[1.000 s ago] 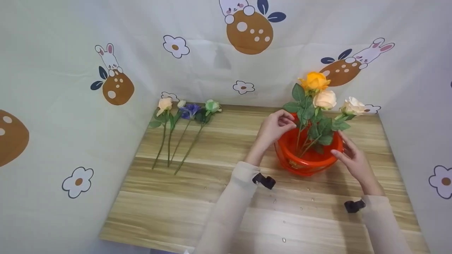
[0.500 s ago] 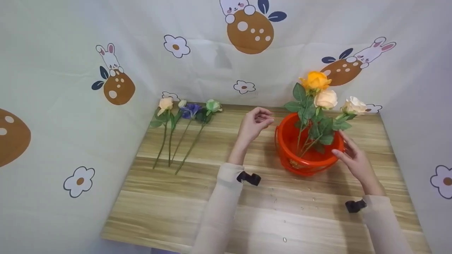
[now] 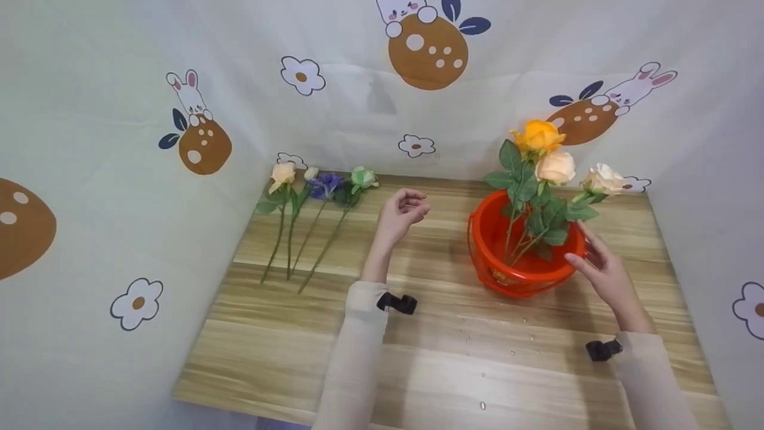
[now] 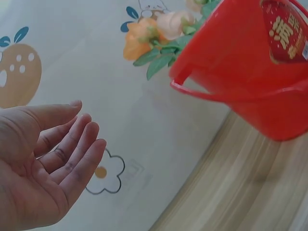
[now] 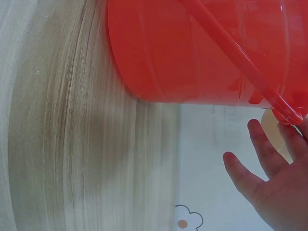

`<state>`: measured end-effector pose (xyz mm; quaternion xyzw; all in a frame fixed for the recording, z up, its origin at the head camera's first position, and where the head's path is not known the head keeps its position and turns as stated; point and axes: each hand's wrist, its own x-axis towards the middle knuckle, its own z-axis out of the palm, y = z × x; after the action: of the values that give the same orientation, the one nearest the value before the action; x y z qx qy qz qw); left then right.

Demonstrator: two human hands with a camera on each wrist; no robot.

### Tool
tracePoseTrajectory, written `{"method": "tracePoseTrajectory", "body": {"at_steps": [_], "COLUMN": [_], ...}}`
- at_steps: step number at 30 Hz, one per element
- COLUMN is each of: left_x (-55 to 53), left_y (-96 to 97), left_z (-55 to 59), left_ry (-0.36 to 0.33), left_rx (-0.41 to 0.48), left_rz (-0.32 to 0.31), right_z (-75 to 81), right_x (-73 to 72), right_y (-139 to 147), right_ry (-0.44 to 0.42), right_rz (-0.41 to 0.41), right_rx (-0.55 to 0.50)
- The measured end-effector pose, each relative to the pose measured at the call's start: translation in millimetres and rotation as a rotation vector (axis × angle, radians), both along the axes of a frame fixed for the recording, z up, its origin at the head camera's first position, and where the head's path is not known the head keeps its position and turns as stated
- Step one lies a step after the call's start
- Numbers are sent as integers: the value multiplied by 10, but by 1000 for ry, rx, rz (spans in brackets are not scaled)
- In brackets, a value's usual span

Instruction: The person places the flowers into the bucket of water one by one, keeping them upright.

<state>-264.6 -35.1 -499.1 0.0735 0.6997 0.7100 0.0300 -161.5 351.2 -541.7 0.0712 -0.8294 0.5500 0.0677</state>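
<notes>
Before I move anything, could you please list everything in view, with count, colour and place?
Bucket: 1, red, on the table's right half
Handle: 1, red, hanging on the bucket
Label: 1, dark red and gold, on the bucket
Roses: 3, orange, peach and cream, in the bucket
Loose flowers: 4, peach, white, purple and green, back left of table
Table: 1, wood-brown, under the bucket
Specks: several, clear, perhaps drops, table front
Cloth: number unclear, pale, printed, behind and beside table
Left hand: 1, bare, between loose flowers and bucket
Right hand: 1, bare, at bucket's right rim
Sleeves: 2, beige, below the hands
Cameras: 2, black, at the cuffs
</notes>
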Motion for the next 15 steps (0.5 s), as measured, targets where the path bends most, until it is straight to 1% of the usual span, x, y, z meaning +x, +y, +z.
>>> {"method": "tracePoseTrajectory", "body": {"at_steps": [1, 4, 8, 15], "left_x": [2, -3, -20, -51], "left_y": [-33, -135, -244, -419], "left_z": [-13, -69, -162, -322], "left_ry": [-7, -25, -49, -53], "left_rx": [2, 9, 8, 9], "left_rz": [5, 23, 60, 116], "right_z": [-28, -37, -47, -28], "right_x": [-11, -19, -14, 9], "right_y": [19, 29, 30, 2], "right_ry": [0, 2, -5, -13], "right_rz": [-2, -7, -7, -9], "right_rx": [-1, 11, -3, -9]}}
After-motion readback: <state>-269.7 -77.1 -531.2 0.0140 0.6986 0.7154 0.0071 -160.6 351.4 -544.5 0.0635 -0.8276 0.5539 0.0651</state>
